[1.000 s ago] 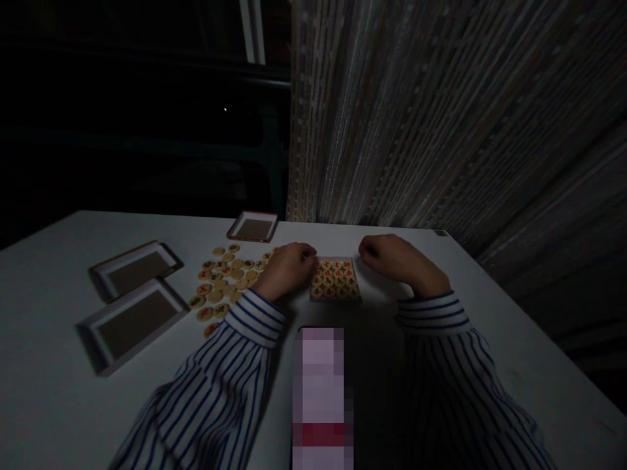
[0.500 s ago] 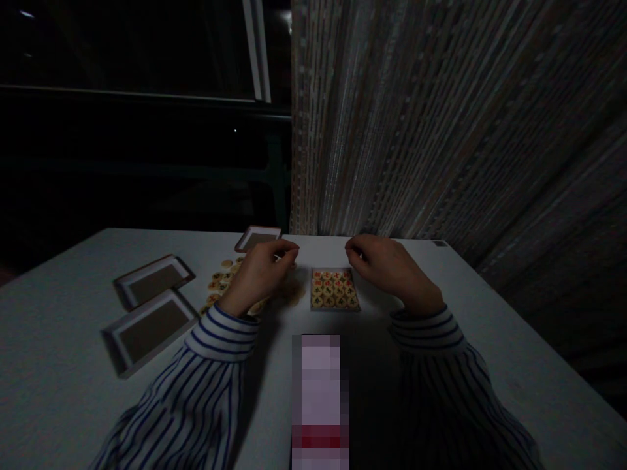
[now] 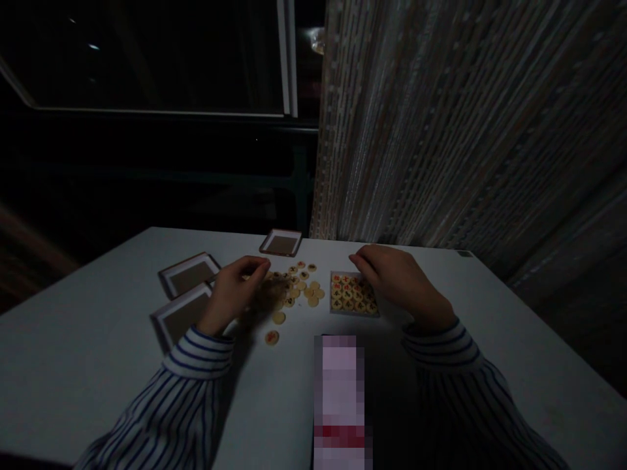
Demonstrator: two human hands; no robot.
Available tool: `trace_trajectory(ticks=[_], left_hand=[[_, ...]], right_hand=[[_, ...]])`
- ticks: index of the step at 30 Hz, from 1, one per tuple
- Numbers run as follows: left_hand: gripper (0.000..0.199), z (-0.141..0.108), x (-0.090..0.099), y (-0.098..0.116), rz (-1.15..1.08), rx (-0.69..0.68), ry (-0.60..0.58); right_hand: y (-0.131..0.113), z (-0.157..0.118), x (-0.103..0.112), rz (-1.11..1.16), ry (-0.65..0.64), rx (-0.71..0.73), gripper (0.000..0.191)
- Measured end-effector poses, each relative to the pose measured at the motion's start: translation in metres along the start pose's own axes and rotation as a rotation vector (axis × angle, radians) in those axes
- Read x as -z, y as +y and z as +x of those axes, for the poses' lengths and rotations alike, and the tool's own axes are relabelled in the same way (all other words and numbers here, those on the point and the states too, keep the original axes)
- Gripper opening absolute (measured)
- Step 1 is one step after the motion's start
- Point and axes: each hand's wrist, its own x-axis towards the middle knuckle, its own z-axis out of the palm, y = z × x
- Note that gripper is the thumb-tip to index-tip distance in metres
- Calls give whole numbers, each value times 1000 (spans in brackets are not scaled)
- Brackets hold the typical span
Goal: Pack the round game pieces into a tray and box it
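Observation:
Loose round wooden pieces (image 3: 279,318), some marked with red or black characters, lie scattered at the centre-left of the white table. My left hand (image 3: 235,290) hovers over their left part, thumb and fingertips pinched together; whatever it may hold is too small to see. Rows of similar pieces fill a square box (image 3: 354,313) to the right of the scatter. Above the box's back right corner is my right hand (image 3: 396,277), also closed at the fingertips, its contents hidden. It covers part of the last column of pieces.
Two shallow trays (image 3: 190,277) (image 3: 183,317) lie at the left, the nearer one partly behind my left hand. A smaller tray (image 3: 281,243) is at the back edge of the table (image 3: 98,339). A blurred-out upright object (image 3: 339,391) stands in front. A curtain (image 3: 416,130) hangs behind.
The view has turned left, shifting things rightward. My left hand has moved left and nearer, uncovering pieces beside the box. My right hand has come closer over the box's corner.

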Motion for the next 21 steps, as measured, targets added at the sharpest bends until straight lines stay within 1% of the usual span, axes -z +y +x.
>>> trace_trajectory(ticks=[3,8,12,16,21], left_hand=[[28,-5,5,-10,-4,21,19],[30,-12,15,-26,17,28,-32],[32,-19,15,-44,7,38,-55],[31,-23,18,-52,59,-31,-119],[24,-23,25,-56,161,-148,-297]], right_hand=[[-3,1,-3,18,-2,4,34],[-9,3,-12,79,29,51,28],[-16,5,-20,119,34,87,26],[-27,8,-31,152,35,107,23],[-47,12,-48,195,-37,157,21]])
